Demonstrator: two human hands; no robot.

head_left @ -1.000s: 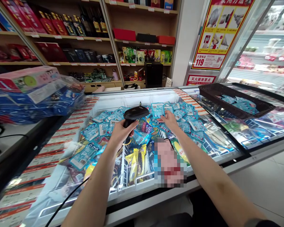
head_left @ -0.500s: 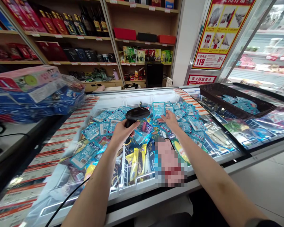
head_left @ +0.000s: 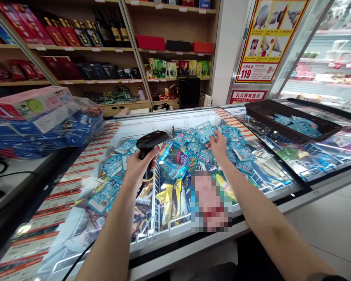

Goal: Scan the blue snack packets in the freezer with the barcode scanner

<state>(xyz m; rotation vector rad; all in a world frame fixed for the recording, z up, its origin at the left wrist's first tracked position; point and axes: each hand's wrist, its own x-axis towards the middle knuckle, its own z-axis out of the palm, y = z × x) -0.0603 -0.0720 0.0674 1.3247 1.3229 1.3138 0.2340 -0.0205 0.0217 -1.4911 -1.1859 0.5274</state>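
Observation:
My left hand (head_left: 139, 168) is wrapped round the handle of a black barcode scanner (head_left: 152, 139), its head pointing forward and to the right. A dark cable trails down along my left forearm. In my right hand (head_left: 218, 146) a small blue packet (head_left: 205, 131) is pinched by its lower right edge, its printed side facing up. Many similar blue packets (head_left: 242, 153) lie spread over the glass top of a chest freezer, around both hands. Through the glass show yellow-wrapped ice creams (head_left: 169, 203) in white wire baskets.
A pixelated pinkish phone-like shape (head_left: 210, 199) lies at the freezer's front edge. At the right sits a brown basket (head_left: 260, 111) with more blue packets. Plastic-wrapped boxes (head_left: 43, 121) are stacked at the left. Price labels (head_left: 89, 156) run along the glass. Stocked shelves (head_left: 84, 47) stand behind.
My right hand has moved a little right with the packet, which now tilts flatter. My left hand has drawn the scanner to the left, away from the packet.

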